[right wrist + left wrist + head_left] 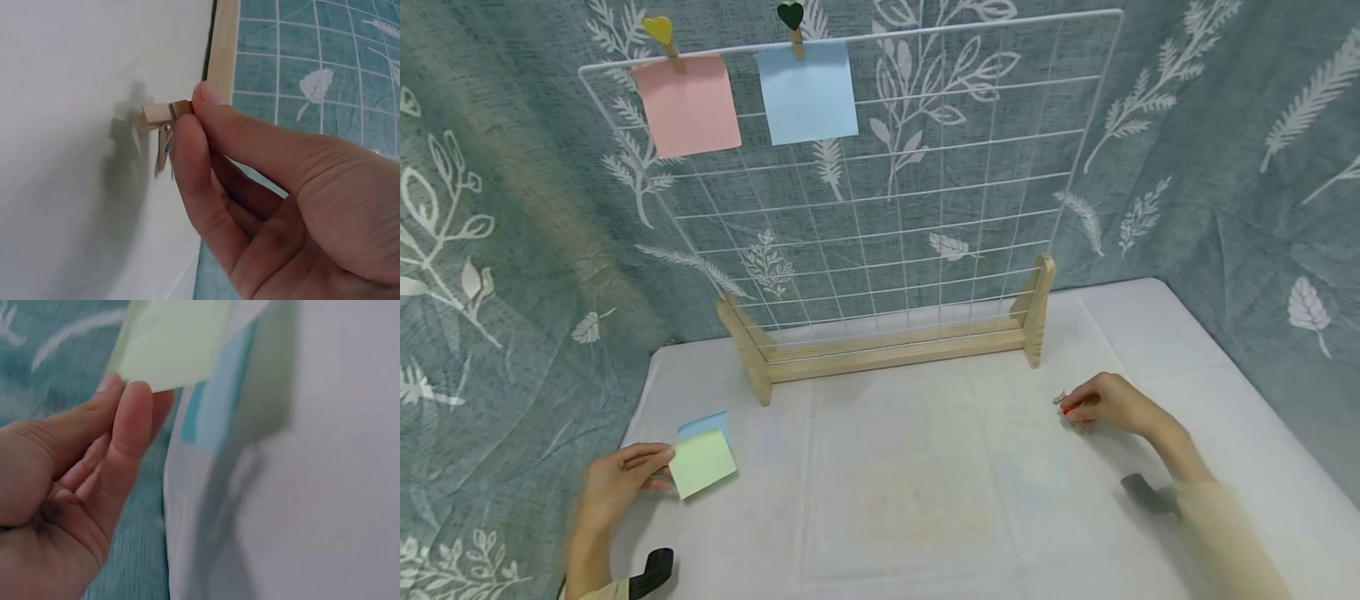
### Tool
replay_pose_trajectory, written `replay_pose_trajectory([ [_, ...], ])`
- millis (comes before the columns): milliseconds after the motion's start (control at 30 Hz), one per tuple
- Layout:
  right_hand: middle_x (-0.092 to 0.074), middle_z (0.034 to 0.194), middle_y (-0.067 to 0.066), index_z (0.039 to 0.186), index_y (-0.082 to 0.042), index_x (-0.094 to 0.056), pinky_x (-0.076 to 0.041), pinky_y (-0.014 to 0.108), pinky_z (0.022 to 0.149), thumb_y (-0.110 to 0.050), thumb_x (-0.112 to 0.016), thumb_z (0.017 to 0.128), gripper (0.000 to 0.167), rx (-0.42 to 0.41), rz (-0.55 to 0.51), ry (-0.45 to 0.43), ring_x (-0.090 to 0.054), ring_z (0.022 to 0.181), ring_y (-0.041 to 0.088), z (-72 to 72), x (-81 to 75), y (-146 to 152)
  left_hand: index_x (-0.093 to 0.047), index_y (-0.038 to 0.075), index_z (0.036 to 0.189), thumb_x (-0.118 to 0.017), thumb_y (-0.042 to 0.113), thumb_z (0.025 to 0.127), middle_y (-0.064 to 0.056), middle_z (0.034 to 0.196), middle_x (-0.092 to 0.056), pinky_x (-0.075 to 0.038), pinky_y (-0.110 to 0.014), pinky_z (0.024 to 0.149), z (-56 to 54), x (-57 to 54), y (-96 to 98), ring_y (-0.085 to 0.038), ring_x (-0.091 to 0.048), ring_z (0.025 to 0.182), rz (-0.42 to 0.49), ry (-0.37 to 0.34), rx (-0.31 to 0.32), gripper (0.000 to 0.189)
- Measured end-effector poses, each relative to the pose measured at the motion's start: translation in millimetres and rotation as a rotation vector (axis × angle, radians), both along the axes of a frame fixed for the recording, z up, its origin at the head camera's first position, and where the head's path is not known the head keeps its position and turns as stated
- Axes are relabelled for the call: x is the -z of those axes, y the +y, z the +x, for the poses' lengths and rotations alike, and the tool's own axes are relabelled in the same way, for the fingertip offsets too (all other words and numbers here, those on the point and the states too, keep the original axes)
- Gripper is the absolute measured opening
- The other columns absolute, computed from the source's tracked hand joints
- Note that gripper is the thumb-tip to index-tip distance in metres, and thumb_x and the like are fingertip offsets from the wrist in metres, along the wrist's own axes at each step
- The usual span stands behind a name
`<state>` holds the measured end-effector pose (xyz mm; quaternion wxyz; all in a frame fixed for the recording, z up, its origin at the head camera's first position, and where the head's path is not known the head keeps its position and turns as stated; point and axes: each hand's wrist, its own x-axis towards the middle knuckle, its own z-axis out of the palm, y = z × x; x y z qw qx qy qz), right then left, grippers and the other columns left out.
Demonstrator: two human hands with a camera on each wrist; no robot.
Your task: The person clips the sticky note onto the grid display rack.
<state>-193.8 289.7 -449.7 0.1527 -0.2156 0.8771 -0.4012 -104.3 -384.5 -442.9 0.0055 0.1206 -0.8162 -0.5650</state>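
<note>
At the table's left side, my left hand [613, 483] pinches a light green paper square [703, 464] by its edge, between thumb and fingertips. Partly covered by it, a blue paper [700, 423] lies on the table. On the right, my right hand [1116, 404] grips a small wooden clothespin [159, 114] between thumb and index finger; something red [1069, 409] shows at its fingertips in the head view. Just beneath, the right wrist view has another wooden clothespin [164, 150], partly hidden by the fingers.
A white wire grid [880, 204] stands in a wooden base [895, 357] at the back. From its top bar hang a pink paper [688, 108] under a yellow heart clothespin [658, 32] and a blue paper [808, 96] under a dark green heart clothespin [791, 15]. Patterned cloth surrounds the table.
</note>
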Motion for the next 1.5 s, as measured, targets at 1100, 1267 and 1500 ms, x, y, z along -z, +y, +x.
replay_pose_trajectory([
  [1100,-0.074,0.093,0.013,0.102,0.004,-0.075,-0.059,0.021,0.066,-0.003,-0.074,0.087,0.017,0.223,-0.061,0.400,-0.069,0.080,0.024,-34.5,-12.6,-68,-0.065,-0.021,0.101,-0.068,0.001,0.092,-0.014,0.076,-0.071,-0.064,-0.034,0.058,-65.8,-3.9,94.4,-0.016,-0.068,0.061,0.026,0.211,0.171,0.024],
  [1267,-0.074,0.094,0.015,0.102,0.005,-0.074,-0.059,0.021,0.067,-0.004,-0.074,0.087,0.018,0.223,-0.060,0.400,-0.070,0.080,0.026,-36.1,-11.9,-71,-0.064,-0.022,0.101,-0.066,-0.001,0.092,-0.016,0.080,-0.071,-0.064,-0.036,0.065,-74.4,-1.0,107.4,-0.013,-0.069,0.066,0.056,0.199,0.180,0.023],
  [1500,-0.073,0.097,0.016,0.104,0.004,-0.074,-0.063,0.036,0.071,-0.003,-0.073,0.088,0.018,0.211,-0.062,0.409,-0.071,0.082,0.028,-39.4,-17.1,-76,-0.065,-0.018,0.104,-0.066,0.001,0.093,-0.021,0.088,-0.071,-0.064,-0.031,0.067,-85.5,-2.3,129.7,-0.011,-0.069,0.067,0.012,0.170,0.163,0.022],
])
